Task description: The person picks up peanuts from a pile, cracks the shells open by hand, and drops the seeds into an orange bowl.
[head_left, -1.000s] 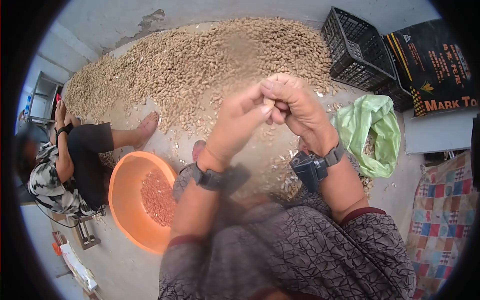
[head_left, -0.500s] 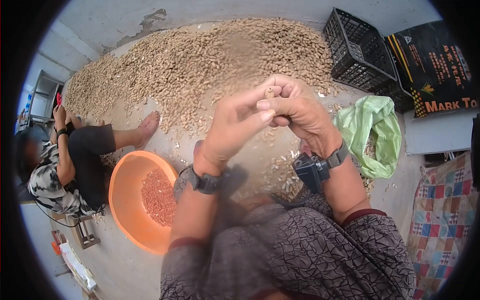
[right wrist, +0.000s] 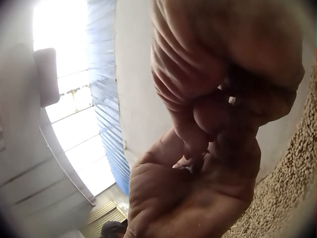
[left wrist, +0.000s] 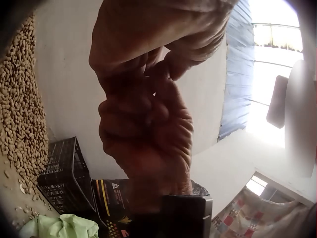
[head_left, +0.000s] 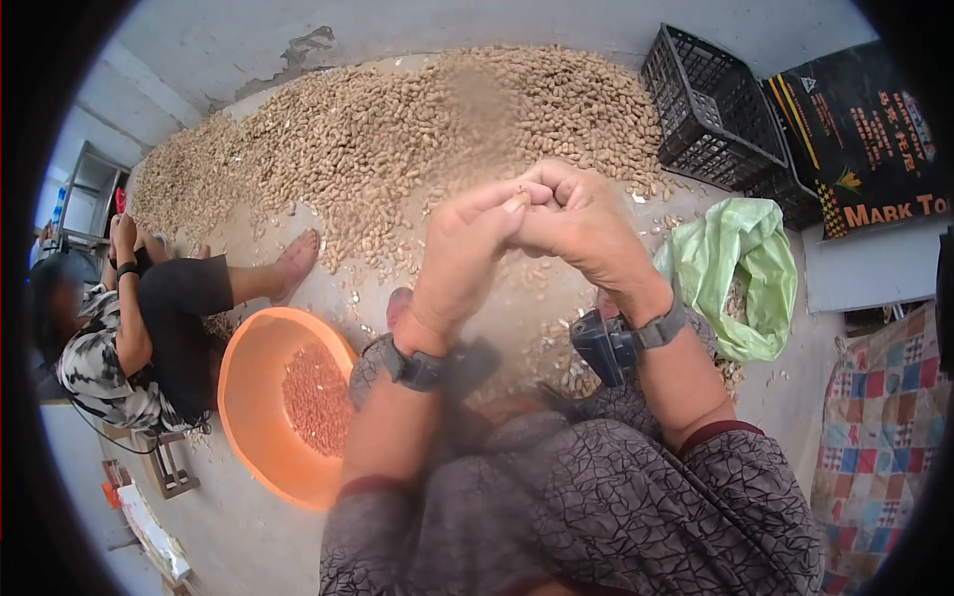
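In the head view both hands meet in front of the peanut pile [head_left: 368, 129], thumbs and fingers together. My left hand [head_left: 459, 248] and right hand [head_left: 586, 223] pinch a peanut between them, now almost wholly hidden by the fingertips. From the left wrist view, the right hand [left wrist: 146, 129] shows its curled fingers against the left. Dark in the right wrist view, the left hand [right wrist: 193, 198] touches the right one. An orange basin [head_left: 253, 437], with reddish shelled peanuts [head_left: 316, 402] inside, stands left of my forearm.
At right lie an open green sack [head_left: 711, 238], a black plastic crate [head_left: 715, 129] and a black printed bag [head_left: 860, 139]. Shell bits [head_left: 561, 348] litter the floor between my feet. Another person [head_left: 119, 328] sits at left, one bare foot near the pile.
The peanut, which showed upright above the thumbs half a second ago, is now covered by the fingers. The left thumb has moved up and the hands have closed in around it.
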`<state>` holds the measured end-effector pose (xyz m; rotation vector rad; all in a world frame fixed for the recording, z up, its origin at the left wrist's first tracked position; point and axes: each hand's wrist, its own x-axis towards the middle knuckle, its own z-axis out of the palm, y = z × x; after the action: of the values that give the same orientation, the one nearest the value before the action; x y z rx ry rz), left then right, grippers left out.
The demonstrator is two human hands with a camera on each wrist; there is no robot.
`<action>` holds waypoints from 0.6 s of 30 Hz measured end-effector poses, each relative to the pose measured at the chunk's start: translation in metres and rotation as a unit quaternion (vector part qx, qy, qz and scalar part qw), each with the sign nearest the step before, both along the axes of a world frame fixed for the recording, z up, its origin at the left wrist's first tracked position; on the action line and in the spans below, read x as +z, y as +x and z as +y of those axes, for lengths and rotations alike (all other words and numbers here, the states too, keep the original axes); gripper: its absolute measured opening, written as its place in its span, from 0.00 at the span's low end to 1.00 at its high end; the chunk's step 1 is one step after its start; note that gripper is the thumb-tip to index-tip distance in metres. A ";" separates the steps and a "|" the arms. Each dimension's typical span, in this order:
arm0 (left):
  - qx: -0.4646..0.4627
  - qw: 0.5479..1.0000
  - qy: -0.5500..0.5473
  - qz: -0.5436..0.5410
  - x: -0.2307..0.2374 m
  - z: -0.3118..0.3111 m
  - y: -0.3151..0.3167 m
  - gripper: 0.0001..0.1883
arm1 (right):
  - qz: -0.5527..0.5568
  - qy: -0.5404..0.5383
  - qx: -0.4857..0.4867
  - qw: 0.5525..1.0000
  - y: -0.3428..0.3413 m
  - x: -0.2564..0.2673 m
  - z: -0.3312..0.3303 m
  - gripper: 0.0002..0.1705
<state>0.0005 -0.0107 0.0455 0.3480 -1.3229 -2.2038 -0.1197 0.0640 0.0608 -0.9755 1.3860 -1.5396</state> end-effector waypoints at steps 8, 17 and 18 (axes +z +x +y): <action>0.025 0.998 -0.058 -0.017 0.001 -0.002 0.001 0.16 | 0.075 0.006 0.021 0.997 -0.014 0.000 0.004 0.14; 0.132 0.980 -0.129 -0.075 0.002 0.006 -0.004 0.14 | -0.066 0.007 0.032 0.997 -0.014 0.008 0.004 0.11; 0.145 0.973 -0.167 -0.058 0.000 0.008 -0.007 0.14 | -0.062 0.013 0.037 0.997 -0.014 0.006 0.002 0.10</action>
<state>-0.0063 -0.0024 0.0450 0.5107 -1.5651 -1.7086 -0.1341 0.0662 0.0666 -0.8906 1.2678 -1.4975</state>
